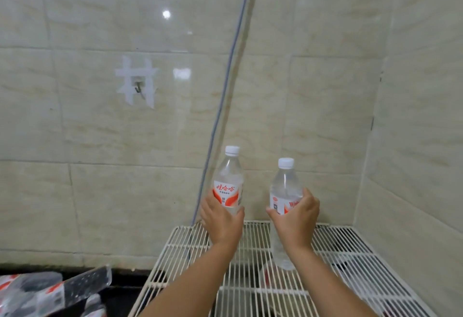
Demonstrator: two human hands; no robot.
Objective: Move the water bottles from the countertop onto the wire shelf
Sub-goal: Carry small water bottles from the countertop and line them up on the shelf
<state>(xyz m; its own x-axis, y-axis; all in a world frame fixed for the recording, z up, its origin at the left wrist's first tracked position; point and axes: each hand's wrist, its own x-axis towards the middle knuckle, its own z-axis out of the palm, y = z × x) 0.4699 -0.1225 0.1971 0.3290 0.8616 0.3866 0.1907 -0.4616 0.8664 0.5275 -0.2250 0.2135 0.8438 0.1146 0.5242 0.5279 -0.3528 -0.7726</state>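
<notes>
Bottles: we hold two upright, long axes vertical, over the wire shelf [338, 244].
Left hand [221, 219]: wrapped around left bottle [229, 181].
Right hand [297, 219]: wrapped around right bottle [284, 191], its base apparently nearer the wires.

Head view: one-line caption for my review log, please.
Left hand and right hand each grip an upright water bottle over the white wire shelf.

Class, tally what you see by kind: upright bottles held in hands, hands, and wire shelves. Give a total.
Upright bottles held: 2 (left bottle, right bottle)
Hands: 2 (left hand, right hand)
Wire shelves: 1 (wire shelf)
Total: 5
</notes>
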